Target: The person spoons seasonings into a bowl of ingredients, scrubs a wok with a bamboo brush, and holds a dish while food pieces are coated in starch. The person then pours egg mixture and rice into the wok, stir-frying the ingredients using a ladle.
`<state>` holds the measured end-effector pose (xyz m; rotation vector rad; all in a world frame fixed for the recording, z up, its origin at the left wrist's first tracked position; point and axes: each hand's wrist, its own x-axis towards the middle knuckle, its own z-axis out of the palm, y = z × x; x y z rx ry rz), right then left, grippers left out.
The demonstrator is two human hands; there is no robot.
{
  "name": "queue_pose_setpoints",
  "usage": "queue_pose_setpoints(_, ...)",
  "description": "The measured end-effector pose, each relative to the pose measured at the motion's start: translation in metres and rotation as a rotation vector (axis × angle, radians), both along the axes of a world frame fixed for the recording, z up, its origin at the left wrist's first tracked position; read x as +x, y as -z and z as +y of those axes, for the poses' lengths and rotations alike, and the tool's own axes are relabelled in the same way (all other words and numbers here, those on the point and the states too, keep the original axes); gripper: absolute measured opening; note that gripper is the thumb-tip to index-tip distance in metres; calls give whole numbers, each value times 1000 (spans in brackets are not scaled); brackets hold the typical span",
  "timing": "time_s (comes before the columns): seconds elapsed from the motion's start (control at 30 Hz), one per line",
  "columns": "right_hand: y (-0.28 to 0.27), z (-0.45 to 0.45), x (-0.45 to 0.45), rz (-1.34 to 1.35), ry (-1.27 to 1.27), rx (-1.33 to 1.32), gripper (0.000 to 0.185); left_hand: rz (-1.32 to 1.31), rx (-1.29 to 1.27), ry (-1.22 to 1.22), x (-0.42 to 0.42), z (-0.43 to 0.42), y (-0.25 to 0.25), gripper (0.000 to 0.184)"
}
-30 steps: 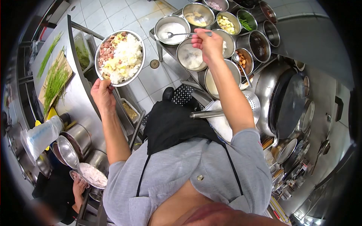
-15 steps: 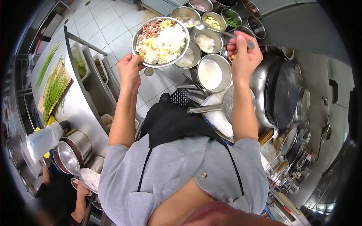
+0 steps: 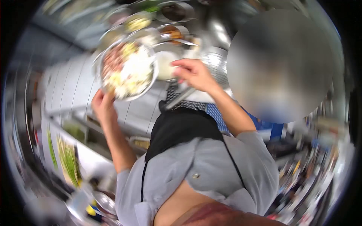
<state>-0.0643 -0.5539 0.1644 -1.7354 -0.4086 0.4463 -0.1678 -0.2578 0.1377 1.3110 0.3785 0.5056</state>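
Currently, left hand (image 3: pixel 103 104) is pinching rice bowl (image 3: pixel 154 77) by its edge, right hand (image 3: pixel 193 75) hovering half-curled beside a pot (image 3: pixel 166 47).

Bowl (image 3: pixel 155 71): rice (image 3: pixel 134 71) is blurring into white.
Left hand (image 3: pixel 102 107): some fingers are probably hiding underneath.
Grey patch (image 3: pixel 283 67): it is covering everything behind.

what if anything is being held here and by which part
The left hand grips the bowl of rice by its rim, lower left in the picture; the right hand appears to hold nothing.
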Motion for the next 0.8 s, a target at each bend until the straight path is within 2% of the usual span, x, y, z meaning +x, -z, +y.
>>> queue_pose_setpoints(0.1,-1,-48,-21,43,22,163,32,-9,-11,251,16,-38,-8,23)
queue_pose_setpoints(0.13,-5,-73,-31,56,49,124,33,-49,-26,361,27,-57,-4,25)
queue_pose_setpoints(0.17,-11,-85,-55,64,42,94,32,0,-28,500,18,-40,11,25)
queue_pose_setpoints(0.33,67,-241,-153,-6,462,-212,29,119,-96,854,29,-226,-8,19)
queue_pose_setpoints(0.37,82,-281,-184,-27,587,-253,28,120,-97,962,25,-272,-9,17)
queue_pose_setpoints(0.4,78,-250,-184,-23,684,-322,28,138,-129,1045,55,-243,-12,16)
queue_pose_setpoints(0.43,95,-266,-204,-33,794,-392,27,152,-130,1158,74,-265,12,15)
queue_pose_setpoints(0.5,102,-302,-265,110,1057,-404,28,209,-106,1256,62,-336,2,14)
queue_pose_setpoints(0.53,120,-333,-298,29,1142,-442,27,230,-83,1308,47,-380,-4,14)
queue_pose_setpoints(0.63,125,-398,-384,126,1676,-554,27,234,-43,1540,24,-482,3,22)
queue_pose_setpoints(0.7,140,-434,-434,127,2044,-463,30,255,-37,1658,-1,-553,7,29)
queue_pose_setpoints(0.73,123,-444,-453,197,2208,-475,34,243,-1,1682,-29,-586,-6,30)
queue_pose_setpoints(0.77,138,-458,-472,36,2343,-683,40,275,61,1734,-40,-612,-1,32)
queue_pose_setpoints(0.8,152,-474,-490,-162,2441,-666,44,249,45,1757,-64,-635,-10,26)
